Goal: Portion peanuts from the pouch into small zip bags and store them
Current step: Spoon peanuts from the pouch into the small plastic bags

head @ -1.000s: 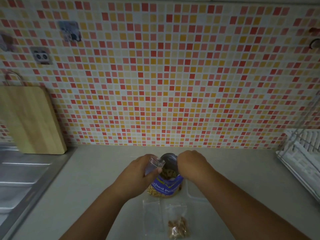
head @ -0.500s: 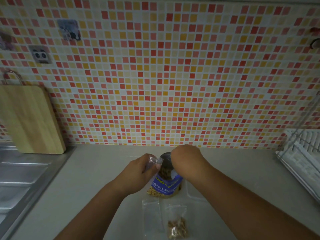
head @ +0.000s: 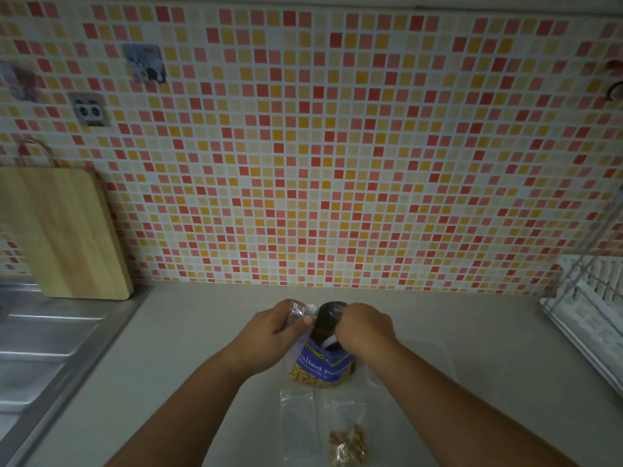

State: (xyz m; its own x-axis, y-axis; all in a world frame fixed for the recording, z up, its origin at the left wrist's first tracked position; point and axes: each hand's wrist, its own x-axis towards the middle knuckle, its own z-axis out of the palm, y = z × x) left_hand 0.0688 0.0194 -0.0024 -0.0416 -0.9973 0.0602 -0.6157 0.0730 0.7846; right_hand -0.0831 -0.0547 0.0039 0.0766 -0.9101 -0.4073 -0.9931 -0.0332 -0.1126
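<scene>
Nearest us, just before the blue foil peanut pouch [head: 322,364], lie a small clear zip bag of peanuts [head: 347,443] and an empty clear zip bag [head: 296,423]. Our left hand [head: 269,335] pinches a third clear bag [head: 296,313] at the pouch's mouth. Our right hand [head: 365,332] curls into that mouth, its hold unseen. A tug could tip the pouch and spill peanuts. Well left of the pouch are a wooden cutting board [head: 64,230] and a steel sink [head: 43,338]; well right, a white dish rack [head: 586,308]. None is in our way.
</scene>
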